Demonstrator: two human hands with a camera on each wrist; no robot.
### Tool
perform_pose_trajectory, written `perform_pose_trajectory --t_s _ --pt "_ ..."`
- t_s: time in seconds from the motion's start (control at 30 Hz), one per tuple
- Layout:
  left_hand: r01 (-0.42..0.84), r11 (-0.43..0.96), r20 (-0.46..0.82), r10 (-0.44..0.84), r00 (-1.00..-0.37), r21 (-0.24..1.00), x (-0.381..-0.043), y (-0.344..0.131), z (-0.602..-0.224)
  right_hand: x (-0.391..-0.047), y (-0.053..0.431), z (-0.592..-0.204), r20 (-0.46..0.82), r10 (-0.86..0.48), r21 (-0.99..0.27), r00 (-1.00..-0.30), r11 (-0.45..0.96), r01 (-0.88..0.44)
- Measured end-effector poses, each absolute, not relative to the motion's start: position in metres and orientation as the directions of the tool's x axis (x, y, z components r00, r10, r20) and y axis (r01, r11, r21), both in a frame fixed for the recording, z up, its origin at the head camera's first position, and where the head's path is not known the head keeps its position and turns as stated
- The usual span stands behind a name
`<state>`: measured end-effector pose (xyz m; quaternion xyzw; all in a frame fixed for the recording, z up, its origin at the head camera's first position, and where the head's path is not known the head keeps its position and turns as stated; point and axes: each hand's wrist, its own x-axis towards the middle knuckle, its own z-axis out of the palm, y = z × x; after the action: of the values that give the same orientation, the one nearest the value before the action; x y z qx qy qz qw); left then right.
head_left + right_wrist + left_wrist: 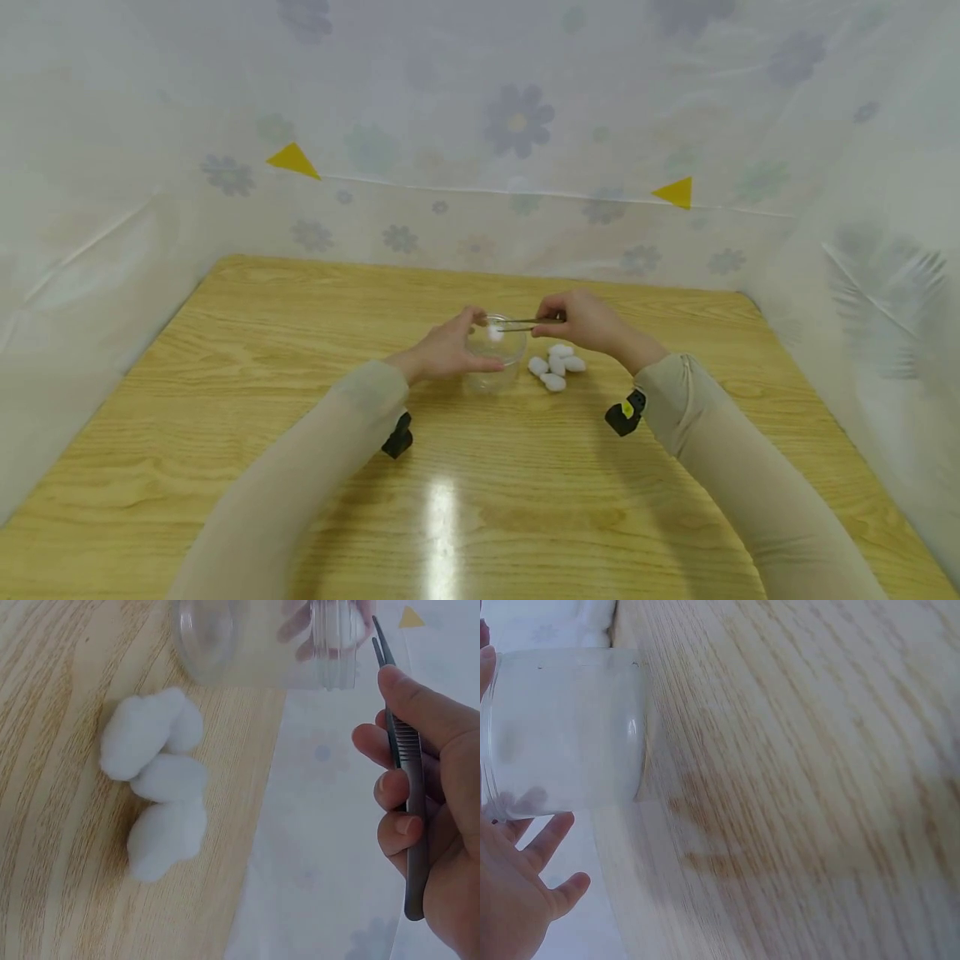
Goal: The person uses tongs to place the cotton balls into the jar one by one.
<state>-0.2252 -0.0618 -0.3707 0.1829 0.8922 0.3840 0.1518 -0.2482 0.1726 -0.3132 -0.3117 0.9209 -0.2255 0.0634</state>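
Note:
A clear jar (pixel 491 379) stands on the table, its mouth facing up. My left hand (pixel 447 346) grips it near the rim, thumb on the near side and fingers round the far side. In the left wrist view the jar (pixel 566 735) looks see-through, its lower part bare inside. My right hand (pixel 588 321) pinches metal tweezers (pixel 406 750), their tips slightly apart and right at the jar's mouth. One white cotton ball (pixel 346 626) shows through the wall just inside the rim, below the tips. Several more cotton balls (pixel 557 365) lie in a heap right of the jar.
The wooden table (pixel 300 333) ends at a pale flowered sheet (pixel 450 225) hung behind it and along both sides. Two yellow triangles (pixel 295 161) are stuck on the back sheet. Black wrist cameras (pixel 626 414) hang under the sleeves.

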Motion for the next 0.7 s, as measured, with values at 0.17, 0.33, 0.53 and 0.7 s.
perform_pose_trajectory --t_s 0.17,0.33,0.53,0.7 --pt "0.195 0.632 -0.142 0.441 -0.886 0.75 -0.224 -0.062 -0.368 -0.249 0.174 -0.313 0.02 -0.595 -0.457 -0.804 0.71 -0.536" --pt "0.195 0.633 -0.143 0.442 -0.886 0.749 -0.223 -0.062 -0.368 -0.249 0.179 -0.314 0.007 -0.574 -0.47 -0.819 0.721 -0.509" --pt "0.2 0.63 -0.132 0.438 -0.889 0.751 -0.224 -0.063 -0.369 -0.248 0.187 -0.316 0.023 -0.563 -0.484 -0.826 0.717 -0.502" --pt "0.203 0.627 -0.128 0.441 -0.888 0.752 -0.224 -0.065 -0.369 -0.249 0.195 -0.32 0.051 -0.568 -0.489 -0.821 0.703 -0.517"
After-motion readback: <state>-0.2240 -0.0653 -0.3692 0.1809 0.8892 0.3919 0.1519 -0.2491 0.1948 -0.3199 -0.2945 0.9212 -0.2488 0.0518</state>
